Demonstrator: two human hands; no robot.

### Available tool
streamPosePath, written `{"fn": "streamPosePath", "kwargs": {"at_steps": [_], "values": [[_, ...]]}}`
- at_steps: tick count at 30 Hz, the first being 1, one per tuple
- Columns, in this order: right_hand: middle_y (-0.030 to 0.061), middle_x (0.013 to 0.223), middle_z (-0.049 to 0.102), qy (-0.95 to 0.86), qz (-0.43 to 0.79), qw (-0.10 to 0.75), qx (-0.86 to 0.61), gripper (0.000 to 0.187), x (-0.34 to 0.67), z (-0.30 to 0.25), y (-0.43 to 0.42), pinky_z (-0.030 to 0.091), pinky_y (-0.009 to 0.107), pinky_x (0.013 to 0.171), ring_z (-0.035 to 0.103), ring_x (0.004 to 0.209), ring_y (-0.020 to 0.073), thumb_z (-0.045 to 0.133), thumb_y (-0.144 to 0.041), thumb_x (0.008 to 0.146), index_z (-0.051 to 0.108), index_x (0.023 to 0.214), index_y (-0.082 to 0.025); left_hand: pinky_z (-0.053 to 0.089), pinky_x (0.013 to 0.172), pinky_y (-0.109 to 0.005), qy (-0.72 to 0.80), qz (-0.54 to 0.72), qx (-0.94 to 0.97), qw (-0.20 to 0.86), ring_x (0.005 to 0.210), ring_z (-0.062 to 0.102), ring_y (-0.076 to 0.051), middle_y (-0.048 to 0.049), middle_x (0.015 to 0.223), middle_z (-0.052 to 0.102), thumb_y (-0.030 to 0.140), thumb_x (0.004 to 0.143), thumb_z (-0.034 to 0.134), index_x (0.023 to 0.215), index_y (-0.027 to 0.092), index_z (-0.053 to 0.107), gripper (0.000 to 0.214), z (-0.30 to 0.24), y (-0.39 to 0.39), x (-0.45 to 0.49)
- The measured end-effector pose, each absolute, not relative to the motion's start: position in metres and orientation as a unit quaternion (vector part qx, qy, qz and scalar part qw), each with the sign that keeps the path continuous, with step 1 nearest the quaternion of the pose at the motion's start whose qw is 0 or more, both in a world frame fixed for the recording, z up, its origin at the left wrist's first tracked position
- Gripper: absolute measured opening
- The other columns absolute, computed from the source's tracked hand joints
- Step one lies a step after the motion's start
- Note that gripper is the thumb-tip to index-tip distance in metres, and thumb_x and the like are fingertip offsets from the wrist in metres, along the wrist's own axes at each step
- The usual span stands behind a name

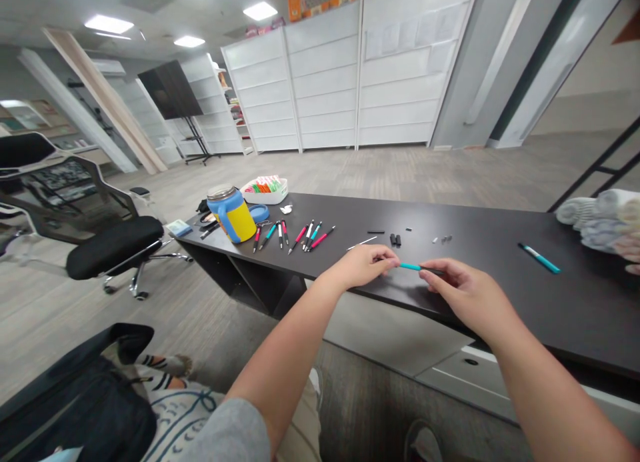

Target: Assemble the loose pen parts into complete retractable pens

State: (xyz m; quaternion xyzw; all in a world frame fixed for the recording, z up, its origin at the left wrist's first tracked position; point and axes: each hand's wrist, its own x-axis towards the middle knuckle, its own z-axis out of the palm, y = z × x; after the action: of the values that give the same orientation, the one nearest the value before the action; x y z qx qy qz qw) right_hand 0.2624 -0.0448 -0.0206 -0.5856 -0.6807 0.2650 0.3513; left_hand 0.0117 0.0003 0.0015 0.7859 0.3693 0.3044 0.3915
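Observation:
Between my two hands is a teal pen (410, 267) with dark ends, held level just above the front edge of the dark desk (480, 232). My left hand (367, 265) pinches one end. The other end is in the fingers of my right hand (460, 285). Beyond them lie a thin refill (362, 243), a black tube (376, 232), black grips (395, 240), and small clear and dark pieces (442, 239). Off to the right rests a teal pen barrel (539, 257). Several assembled pens (313, 237) in pink, teal and white lie to the left.
A blue and yellow jug (233, 215) stands at the desk's left, before a white tray (270, 194) of colourful packets. Rolled cloths (600, 219) are piled at the right end. A black office chair (115, 245) is on the left; a person's legs (165, 375) show beside me.

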Motion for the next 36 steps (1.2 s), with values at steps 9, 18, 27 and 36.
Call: {"fn": "streamPosePath", "kwargs": {"at_steps": [9,18,27,36], "values": [[0.0046,0.077,0.077,-0.704,0.254,0.321,-0.58,0.049,0.261,-0.013,-0.046,0.042,0.031,0.056,0.068,0.066,0.0226,0.065,-0.065,0.087,0.08,0.107,-0.023,0.042,0.068,-0.023,0.37,0.307,0.776,0.408,0.073,0.062,-0.012,0.0005,0.078,0.07,0.041,0.094,0.068,0.099,0.018,0.076,0.025,-0.003,-0.001,0.01],[0.0039,0.084,0.079,-0.74,0.248,0.306,-0.545,0.046,0.26,-0.008,-0.047,0.047,0.03,0.062,0.068,0.071,0.0216,0.061,-0.06,0.092,0.081,0.11,-0.023,0.042,0.069,-0.023,0.361,0.287,0.817,0.345,0.073,0.062,-0.013,0.0002,0.08,0.072,0.041,0.099,0.064,0.1,0.02,0.076,0.025,0.003,-0.008,0.009],[0.0046,0.077,0.078,-0.733,0.266,0.304,-0.547,0.047,0.259,-0.006,-0.047,0.045,0.03,0.057,0.068,0.068,0.0229,0.064,-0.064,0.089,0.083,0.104,-0.024,0.044,0.071,-0.023,0.367,0.269,0.828,0.326,0.076,0.063,-0.014,-0.0009,0.084,0.073,0.039,0.099,0.063,0.1,0.021,0.077,0.023,0.005,-0.01,0.011],[0.0052,0.094,0.08,-0.709,0.3,0.356,-0.529,0.043,0.251,-0.008,-0.051,0.052,0.031,0.07,0.07,0.075,0.0204,0.076,-0.054,0.084,0.078,0.115,-0.024,0.043,0.071,-0.024,0.371,0.301,0.811,0.338,0.073,0.059,-0.013,0.0003,0.078,0.069,0.038,0.098,0.061,0.097,0.019,0.076,0.024,0.005,-0.007,0.011]]}}
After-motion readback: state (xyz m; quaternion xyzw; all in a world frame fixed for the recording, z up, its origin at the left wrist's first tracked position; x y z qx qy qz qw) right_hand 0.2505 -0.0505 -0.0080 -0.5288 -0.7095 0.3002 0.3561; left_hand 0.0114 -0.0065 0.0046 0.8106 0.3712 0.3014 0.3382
